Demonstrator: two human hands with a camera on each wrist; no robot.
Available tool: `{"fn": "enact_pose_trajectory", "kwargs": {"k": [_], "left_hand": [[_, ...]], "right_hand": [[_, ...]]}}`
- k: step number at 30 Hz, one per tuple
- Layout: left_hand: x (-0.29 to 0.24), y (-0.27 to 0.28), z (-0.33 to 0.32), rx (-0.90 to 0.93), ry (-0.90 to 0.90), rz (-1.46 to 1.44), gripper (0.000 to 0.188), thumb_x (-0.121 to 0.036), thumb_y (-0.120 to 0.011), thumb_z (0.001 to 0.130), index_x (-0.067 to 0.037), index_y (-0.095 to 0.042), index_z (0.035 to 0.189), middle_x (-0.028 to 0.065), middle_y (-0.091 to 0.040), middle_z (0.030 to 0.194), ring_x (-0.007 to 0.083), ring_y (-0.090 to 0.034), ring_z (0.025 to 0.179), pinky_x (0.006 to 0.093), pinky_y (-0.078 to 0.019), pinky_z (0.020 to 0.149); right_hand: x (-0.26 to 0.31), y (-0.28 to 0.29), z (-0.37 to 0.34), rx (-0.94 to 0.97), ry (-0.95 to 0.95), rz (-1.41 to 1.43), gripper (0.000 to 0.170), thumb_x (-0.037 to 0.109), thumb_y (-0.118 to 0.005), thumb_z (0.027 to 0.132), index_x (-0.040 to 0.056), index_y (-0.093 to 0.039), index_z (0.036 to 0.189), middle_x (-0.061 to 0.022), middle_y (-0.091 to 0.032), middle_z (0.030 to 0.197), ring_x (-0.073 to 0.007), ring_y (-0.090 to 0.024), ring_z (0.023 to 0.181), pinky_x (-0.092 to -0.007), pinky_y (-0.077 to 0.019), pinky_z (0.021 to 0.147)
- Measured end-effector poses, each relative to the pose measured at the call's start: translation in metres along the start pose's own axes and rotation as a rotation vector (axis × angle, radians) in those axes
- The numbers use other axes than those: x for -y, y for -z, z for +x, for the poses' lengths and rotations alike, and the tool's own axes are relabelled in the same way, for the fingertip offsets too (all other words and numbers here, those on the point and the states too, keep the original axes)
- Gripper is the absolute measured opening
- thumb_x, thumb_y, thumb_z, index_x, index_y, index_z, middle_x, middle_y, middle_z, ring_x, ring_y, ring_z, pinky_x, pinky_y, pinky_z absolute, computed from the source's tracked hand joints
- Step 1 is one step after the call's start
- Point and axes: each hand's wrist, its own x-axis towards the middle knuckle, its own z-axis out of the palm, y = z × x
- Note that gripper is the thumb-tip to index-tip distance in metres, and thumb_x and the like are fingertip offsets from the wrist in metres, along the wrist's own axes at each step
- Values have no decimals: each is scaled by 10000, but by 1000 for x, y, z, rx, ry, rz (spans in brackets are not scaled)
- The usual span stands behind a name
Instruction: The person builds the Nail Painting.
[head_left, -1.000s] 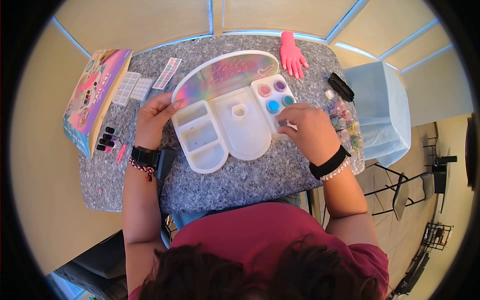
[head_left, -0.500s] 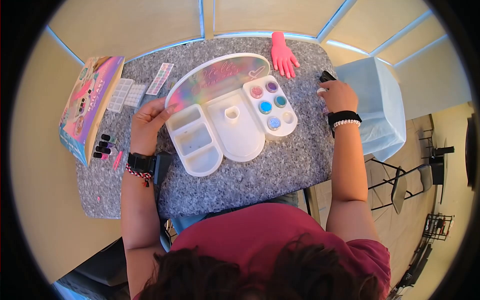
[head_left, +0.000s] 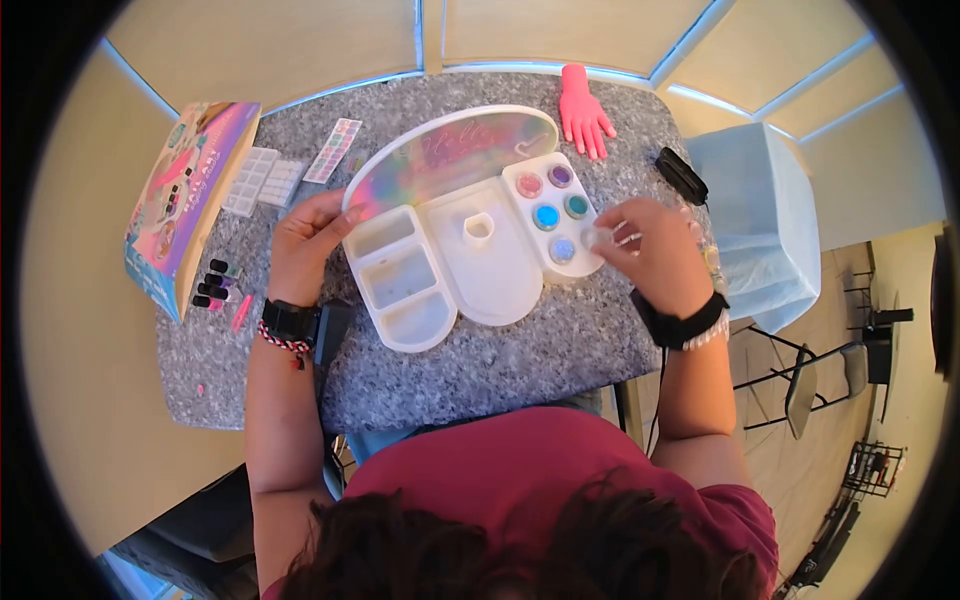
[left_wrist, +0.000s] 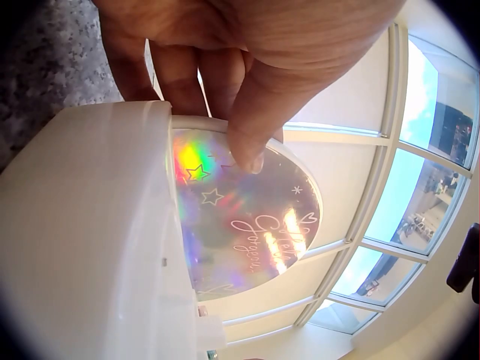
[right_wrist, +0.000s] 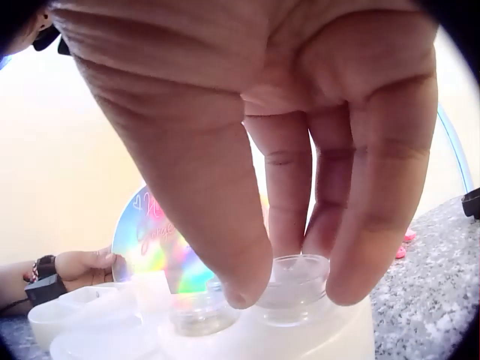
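Observation:
A white organizer tray with an upright holographic panel stands mid-table. My left hand grips the panel's left end, thumb on the shiny face in the left wrist view and fingers behind. At the tray's right section, my right hand pinches a small clear jar between thumb and index finger, over the front right round slot. Several glitter jars sit in the other slots: pink, purple, bright blue, teal and pale blue.
A pink practice hand and a black case lie toward the back right. More small jars are partly hidden behind my right hand. On the left are a nail art box, polish bottles, white compartment trays and a sticker sheet.
My right hand let go of the pale blue jar in its slot, reached right beside the black case, and came back to the tray with the clear jar. My left hand keeps its grip.

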Motion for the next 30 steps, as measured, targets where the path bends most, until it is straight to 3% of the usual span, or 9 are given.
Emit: {"fn": "enact_pose_trajectory", "kwargs": {"k": [10, 15, 17, 21, 24, 25, 27, 30], "left_hand": [[-4, -6, -1, -12, -3, -35, 248, -50, -731, 1039, 5, -748, 1280, 101, -802, 1230, 150, -741, 1112, 321, -565, 999], [-20, -4, -6, -8, -33, 18, 334, -56, -758, 1019, 8, -739, 1347, 100, -791, 1261, 163, -733, 1144, 326, -565, 1024], [-33, -5, -13, -127, -127, -84, 364, -69, -776, 1009, 11, -729, 1361, 107, -786, 1300, 172, -735, 1156, 330, -560, 1041], [-75, 11, -56, -353, -224, 134, 340, -85, -790, 1001, -14, -757, 1332, 98, -800, 1291, 167, -737, 1167, 330, -552, 1056], [-84, 41, -91, -688, -240, 606, 249, -170, -808, 997, -95, -829, 1234, 79, -835, 1179, 164, -761, 1106, 353, -573, 979], [-82, 55, -99, -697, -234, 612, 249, -170, -808, 997, -95, -829, 1234, 79, -835, 1179, 164, -761, 1106, 353, -573, 979], [-75, 82, -113, -899, -218, 843, 267, -223, -813, 990, -99, -832, 1226, 104, -837, 1150, 207, -784, 1085, 376, -580, 952], [-67, 110, -127, -962, -107, 1012, 275, -237, -814, 982, -96, -835, 1217, 132, -834, 1139, 245, -798, 1090, 384, -585, 961]], "right_hand": [[0, -17, 1, -45, 82, -157, 232, 44, -854, 812, 13, -791, 1033, -150, -716, 1011, -309, -725, 820, -428, -587, 775], [-2, -20, 2, -44, 99, -165, 241, 30, -867, 792, 10, -793, 1021, -142, -726, 1006, -270, -720, 770, -386, -585, 723], [-4, -21, 3, -54, 84, -137, 245, 22, -876, 797, -1, -789, 1025, -142, -726, 1001, -251, -718, 769, -361, -593, 709], [-2, -21, 0, -45, 36, -108, 256, 17, -885, 795, -14, -800, 1035, -143, -721, 986, -243, -729, 772, -347, -604, 707], [2, -21, -2, -36, 32, -107, 269, 9, -890, 793, -23, -804, 1046, -145, -718, 981, -231, -736, 773, -333, -614, 703], [3, -21, -2, -27, 28, -105, 278, 8, -894, 791, -26, -806, 1052, -145, -718, 980, -224, -740, 775, -325, -620, 700], [3, -22, -1, -1, 42, -69, 278, 13, -900, 789, -27, -804, 1047, -137, -717, 982, -212, -738, 770, -322, -622, 700], [8, -23, 0, 38, 44, 4, 284, 29, -914, 787, -29, -800, 1041, -123, -716, 988, -189, -730, 773, -319, -624, 700]]}}
